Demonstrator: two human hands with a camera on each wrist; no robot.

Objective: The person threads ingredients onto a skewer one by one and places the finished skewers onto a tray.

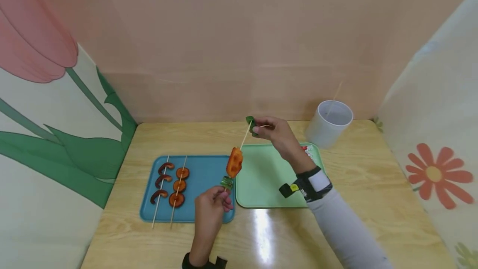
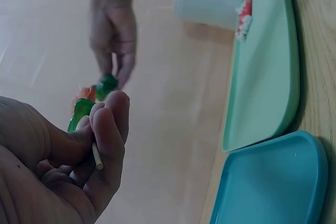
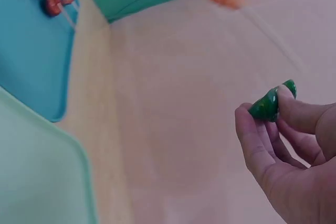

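Observation:
My left hand (image 1: 214, 206) grips the lower end of a wooden skewer (image 1: 245, 135), which slants up and to the right above the trays. Threaded on it are a ruffled green piece (image 1: 227, 182), close above my fingers, and an orange-brown toy food piece (image 1: 234, 162). The skewer's blunt end pokes out below my left fingers in the left wrist view. With thumb and fingertips, my right hand (image 1: 274, 132) pinches a glossy green vegetable piece (image 3: 270, 103). That piece overlaps the skewer's bare upper tip in the head view.
A blue tray (image 1: 209, 161) holds two finished skewers, one with curled brown pieces (image 1: 163, 178), one with round brown slices (image 1: 179, 186). Beside it lies a green tray (image 1: 261, 202) with a red-and-white piece (image 1: 308, 152). Behind stands a white cup (image 1: 325, 125) containing a thin stick (image 1: 335, 99).

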